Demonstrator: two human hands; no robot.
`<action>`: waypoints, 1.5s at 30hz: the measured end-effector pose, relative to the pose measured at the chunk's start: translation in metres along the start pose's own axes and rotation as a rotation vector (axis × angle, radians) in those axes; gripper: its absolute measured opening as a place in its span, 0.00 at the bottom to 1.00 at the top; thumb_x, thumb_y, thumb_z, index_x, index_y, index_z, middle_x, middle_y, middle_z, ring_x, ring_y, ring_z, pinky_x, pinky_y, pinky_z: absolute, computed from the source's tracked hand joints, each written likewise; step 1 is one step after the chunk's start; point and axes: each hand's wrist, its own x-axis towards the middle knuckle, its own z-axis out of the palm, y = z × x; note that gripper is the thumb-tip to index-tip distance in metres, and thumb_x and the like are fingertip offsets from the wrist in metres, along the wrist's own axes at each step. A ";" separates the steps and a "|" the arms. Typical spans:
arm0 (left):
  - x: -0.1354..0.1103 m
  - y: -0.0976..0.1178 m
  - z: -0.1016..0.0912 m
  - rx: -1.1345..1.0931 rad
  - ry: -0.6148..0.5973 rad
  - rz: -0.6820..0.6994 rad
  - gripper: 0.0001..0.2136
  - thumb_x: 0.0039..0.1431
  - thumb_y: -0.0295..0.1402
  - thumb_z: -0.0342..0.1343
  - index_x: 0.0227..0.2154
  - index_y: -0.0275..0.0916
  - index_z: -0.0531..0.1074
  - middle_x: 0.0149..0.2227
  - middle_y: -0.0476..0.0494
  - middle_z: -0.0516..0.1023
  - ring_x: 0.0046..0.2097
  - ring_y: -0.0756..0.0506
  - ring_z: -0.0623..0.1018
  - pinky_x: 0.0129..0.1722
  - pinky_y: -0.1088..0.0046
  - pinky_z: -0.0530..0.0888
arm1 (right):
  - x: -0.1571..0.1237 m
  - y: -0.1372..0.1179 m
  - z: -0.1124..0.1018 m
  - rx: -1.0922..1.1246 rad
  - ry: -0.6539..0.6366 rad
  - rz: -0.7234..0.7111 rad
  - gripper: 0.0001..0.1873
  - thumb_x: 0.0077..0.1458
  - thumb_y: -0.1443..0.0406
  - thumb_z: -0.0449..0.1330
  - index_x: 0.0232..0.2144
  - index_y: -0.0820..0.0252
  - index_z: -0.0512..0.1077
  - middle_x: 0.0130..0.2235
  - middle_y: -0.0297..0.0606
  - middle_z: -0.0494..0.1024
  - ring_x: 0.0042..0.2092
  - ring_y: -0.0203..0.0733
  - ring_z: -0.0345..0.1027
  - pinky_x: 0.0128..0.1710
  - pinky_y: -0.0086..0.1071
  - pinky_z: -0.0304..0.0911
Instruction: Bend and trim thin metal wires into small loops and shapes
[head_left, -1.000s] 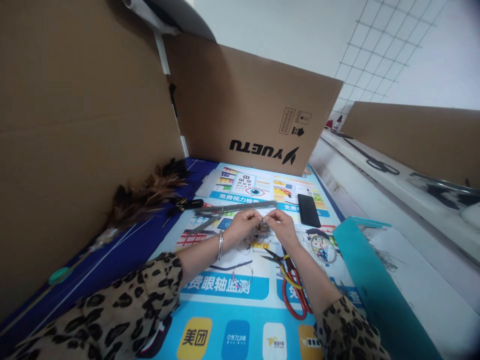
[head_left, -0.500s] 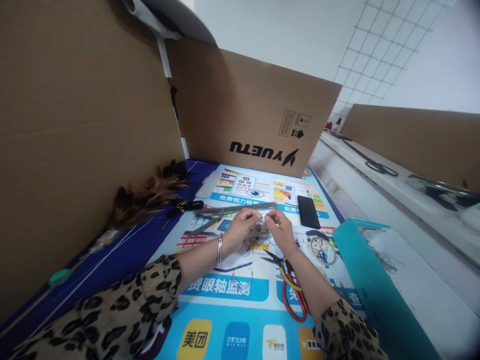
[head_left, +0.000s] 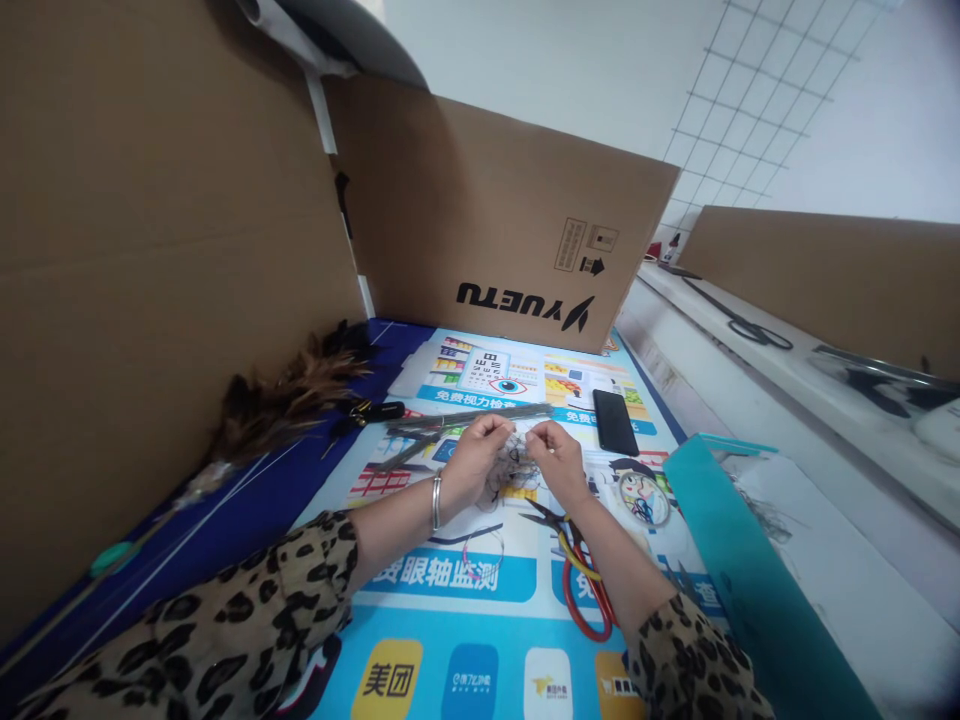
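My left hand and my right hand are pinched close together over the printed table mat. Between their fingertips is a small tangle of thin wire; what exactly each pinches is too small to name. A silver bangle sits on my left wrist. Red-handled pliers lie on the mat just under my right forearm. A bundle of thin metal rods lies just beyond my hands.
Cardboard walls stand behind and to the left. A feather duster rests at the left. A black phone lies right of my hands. A teal tray edge rises at the right, with scissors on the neighbouring bench.
My hands have dropped slightly toward the mat and stayed pinched together on the wire tangle. The view has shifted a little.
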 end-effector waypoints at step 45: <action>0.015 0.013 -0.007 0.303 -0.257 0.282 0.07 0.52 0.34 0.50 0.28 0.38 0.72 0.29 0.48 0.72 0.34 0.48 0.69 0.35 0.75 0.65 | -0.002 0.003 -0.001 -0.008 -0.094 0.081 0.08 0.50 0.63 0.50 0.23 0.58 0.64 0.19 0.28 0.66 0.22 0.33 0.58 0.24 0.27 0.54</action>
